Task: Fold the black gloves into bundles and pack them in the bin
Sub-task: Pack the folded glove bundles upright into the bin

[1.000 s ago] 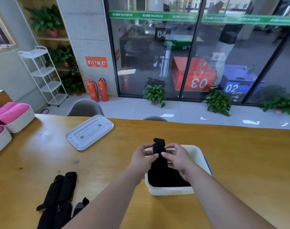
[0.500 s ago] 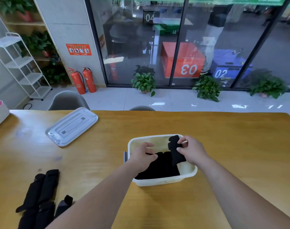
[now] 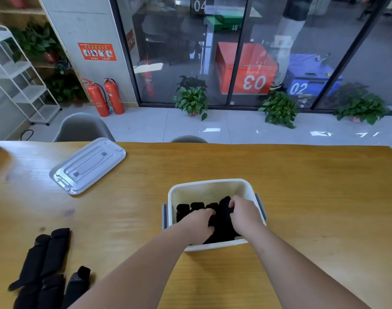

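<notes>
A white bin (image 3: 209, 186) with grey side handles stands on the wooden table in front of me. Several black glove bundles (image 3: 190, 208) lie side by side inside it. Both hands are down in the bin. My right hand (image 3: 244, 214) grips a black glove bundle (image 3: 224, 210) at the right end of the row. My left hand (image 3: 199, 225) presses on the same bundle from the left, fingers curled. A loose pile of black gloves (image 3: 45, 266) lies on the table at the lower left.
The bin's white lid (image 3: 87, 165) lies upside down on the table at the left. A grey chair (image 3: 83, 128) stands behind the far table edge. Bare wood spreads to the right of the bin.
The glove bundle was held up above the bin; both hands have lowered it into the bin beside the other bundles. The view has tilted and shifted right.
</notes>
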`<state>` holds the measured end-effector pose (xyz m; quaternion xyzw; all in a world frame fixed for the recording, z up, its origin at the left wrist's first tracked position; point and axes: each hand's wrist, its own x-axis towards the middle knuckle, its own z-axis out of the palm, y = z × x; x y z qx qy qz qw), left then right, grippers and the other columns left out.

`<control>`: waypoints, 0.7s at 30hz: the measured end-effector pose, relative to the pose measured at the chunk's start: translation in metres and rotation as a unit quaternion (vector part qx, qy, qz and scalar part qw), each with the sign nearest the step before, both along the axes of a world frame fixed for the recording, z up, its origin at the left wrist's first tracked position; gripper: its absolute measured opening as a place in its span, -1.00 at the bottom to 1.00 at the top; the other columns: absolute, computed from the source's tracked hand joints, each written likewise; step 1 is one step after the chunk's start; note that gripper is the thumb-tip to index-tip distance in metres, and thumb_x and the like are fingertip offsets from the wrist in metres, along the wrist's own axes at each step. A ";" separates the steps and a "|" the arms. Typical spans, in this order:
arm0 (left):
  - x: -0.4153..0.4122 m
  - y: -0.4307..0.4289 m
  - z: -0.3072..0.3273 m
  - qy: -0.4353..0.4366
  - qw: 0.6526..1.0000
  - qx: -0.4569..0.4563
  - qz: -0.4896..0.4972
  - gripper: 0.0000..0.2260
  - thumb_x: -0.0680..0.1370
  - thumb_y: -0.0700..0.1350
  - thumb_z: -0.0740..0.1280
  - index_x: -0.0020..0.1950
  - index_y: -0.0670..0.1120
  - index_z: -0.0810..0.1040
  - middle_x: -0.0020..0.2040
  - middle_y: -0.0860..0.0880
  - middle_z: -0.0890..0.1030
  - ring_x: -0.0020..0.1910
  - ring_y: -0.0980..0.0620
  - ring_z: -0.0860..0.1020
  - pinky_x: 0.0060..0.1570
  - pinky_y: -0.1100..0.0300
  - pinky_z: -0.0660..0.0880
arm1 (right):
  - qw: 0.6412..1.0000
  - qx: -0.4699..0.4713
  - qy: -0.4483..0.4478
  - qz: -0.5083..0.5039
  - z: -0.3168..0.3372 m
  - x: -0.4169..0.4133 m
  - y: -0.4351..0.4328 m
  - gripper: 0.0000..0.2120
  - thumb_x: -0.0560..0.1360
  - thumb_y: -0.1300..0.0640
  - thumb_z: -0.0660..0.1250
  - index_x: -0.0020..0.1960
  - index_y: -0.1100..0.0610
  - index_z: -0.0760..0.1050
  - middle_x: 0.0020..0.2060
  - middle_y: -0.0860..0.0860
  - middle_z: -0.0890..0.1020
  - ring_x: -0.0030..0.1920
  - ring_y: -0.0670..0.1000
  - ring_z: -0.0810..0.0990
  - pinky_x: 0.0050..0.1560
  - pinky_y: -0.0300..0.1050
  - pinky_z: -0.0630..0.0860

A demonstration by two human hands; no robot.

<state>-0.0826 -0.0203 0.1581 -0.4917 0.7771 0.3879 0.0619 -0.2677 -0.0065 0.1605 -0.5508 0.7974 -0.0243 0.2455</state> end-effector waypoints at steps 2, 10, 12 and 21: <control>0.000 -0.001 -0.003 0.000 1.000 -0.005 0.004 -0.48 0.68 -0.07 0.29 0.65 -0.04 0.31 0.40 -0.07 0.59 0.26 -0.10 0.61 0.26 -0.04 0.59 | 0.999 0.005 -0.026 -0.028 -0.009 -0.002 -0.001 -0.74 0.59 0.23 0.29 0.20 -0.07 0.49 0.05 -0.03 0.58 -0.02 0.04 0.60 -0.10 -0.04 0.60; 0.006 0.001 -0.011 0.004 1.000 -0.004 0.011 -0.55 0.67 -0.07 0.32 0.57 -0.04 0.41 0.35 -0.06 0.62 0.24 -0.10 0.62 0.25 -0.07 0.60 | 0.991 0.071 0.087 0.076 -0.025 -0.002 -0.007 -0.62 0.56 0.22 0.35 0.33 -0.07 0.54 0.12 0.00 0.51 0.06 0.08 0.56 -0.03 -0.05 0.57; 0.007 0.001 -0.013 0.006 1.000 -0.005 0.013 -0.58 0.66 -0.07 0.32 0.53 -0.03 0.44 0.31 -0.05 0.63 0.19 -0.09 0.63 0.22 -0.08 0.61 | 0.987 0.067 0.108 0.097 -0.027 -0.001 -0.005 -0.61 0.57 0.20 0.38 0.35 -0.08 0.53 0.18 0.02 0.46 0.12 0.11 0.53 -0.03 -0.04 0.53; 0.006 0.001 -0.016 0.001 1.000 -0.011 0.009 -0.53 0.67 -0.04 0.33 0.59 -0.02 0.41 0.45 -0.04 0.55 0.34 -0.10 0.56 0.33 -0.03 0.55 | 0.968 0.151 0.122 0.159 -0.028 -0.001 -0.012 -0.74 0.59 0.15 0.27 0.26 0.00 0.51 0.12 0.03 0.50 0.12 0.18 0.53 0.17 0.10 0.61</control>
